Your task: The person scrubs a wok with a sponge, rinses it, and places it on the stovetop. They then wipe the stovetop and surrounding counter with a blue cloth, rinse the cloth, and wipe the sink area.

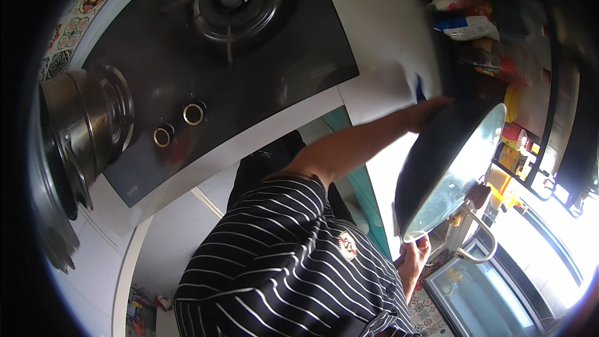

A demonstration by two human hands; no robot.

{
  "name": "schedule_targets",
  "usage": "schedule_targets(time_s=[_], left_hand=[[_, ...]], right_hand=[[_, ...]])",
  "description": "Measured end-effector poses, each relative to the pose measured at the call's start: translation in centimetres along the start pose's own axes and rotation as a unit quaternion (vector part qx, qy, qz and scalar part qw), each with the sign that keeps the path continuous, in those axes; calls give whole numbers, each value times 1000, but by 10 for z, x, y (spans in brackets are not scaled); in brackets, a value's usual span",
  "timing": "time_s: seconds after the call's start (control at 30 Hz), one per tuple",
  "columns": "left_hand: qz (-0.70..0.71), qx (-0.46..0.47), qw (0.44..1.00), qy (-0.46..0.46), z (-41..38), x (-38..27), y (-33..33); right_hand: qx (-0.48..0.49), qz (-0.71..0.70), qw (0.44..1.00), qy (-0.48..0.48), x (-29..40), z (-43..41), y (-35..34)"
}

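Observation:
A large, deep dark wok (428, 159) is held tilted on its side, its pale inner side lit by glare. My left hand (428, 111) reaches across to its upper end and grips it there, with the fingers blurred and partly hidden. At the lower end, my right hand (414, 257) holds the rim, thumb against the edge. A light curved handle (489, 234) shows beside the wok; whether it belongs to it cannot be told.
A black gas hob (281, 70) with a round burner (232, 2) lies at the upper left. Stacked metal pots (77, 117) stand at its left end. Bottles and packets (472, 28) fill a rack on the right. A glass-fronted appliance (486, 290) is at the lower right.

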State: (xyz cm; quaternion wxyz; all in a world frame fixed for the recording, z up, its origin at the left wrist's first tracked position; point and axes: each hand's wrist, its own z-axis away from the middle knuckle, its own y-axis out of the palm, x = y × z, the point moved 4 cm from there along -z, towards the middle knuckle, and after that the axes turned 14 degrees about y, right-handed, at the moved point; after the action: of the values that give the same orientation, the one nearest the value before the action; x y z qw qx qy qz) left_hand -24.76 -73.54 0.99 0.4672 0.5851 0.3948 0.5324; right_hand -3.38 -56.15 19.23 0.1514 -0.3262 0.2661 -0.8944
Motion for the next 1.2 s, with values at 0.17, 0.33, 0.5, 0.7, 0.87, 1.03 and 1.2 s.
schedule_targets(time_s=[0.17, 0.33, 0.5, 0.7, 0.87, 1.03, 1.2], left_hand=[[87, 2, 994, -65, 64, 78, 6], [93, -107, 989, 43, 123, 61, 26], [-117, -157, 962, 188, 149, 2, 72], [-383, 9, 913, 140, 61, -53, 66], [-194, -59, 978, -37, -41, -9, 29], [49, -16, 989, -138, -28, 104, -26], [51, -125, 987, -90, 64, 99, 12]], right_hand=[[2, -32, 997, -67, 0, -33, -8], [-48, -15, 993, -109, 4, -75, -19], [-24, 0, 996, -89, -3, -82, -22], [26, 18, 999, -35, -4, -56, -20], [30, -31, 999, 17, 2, -27, -18], [11, -37, 999, 4, 22, -31, -13], [7, -37, 996, -86, 23, -79, -21]])
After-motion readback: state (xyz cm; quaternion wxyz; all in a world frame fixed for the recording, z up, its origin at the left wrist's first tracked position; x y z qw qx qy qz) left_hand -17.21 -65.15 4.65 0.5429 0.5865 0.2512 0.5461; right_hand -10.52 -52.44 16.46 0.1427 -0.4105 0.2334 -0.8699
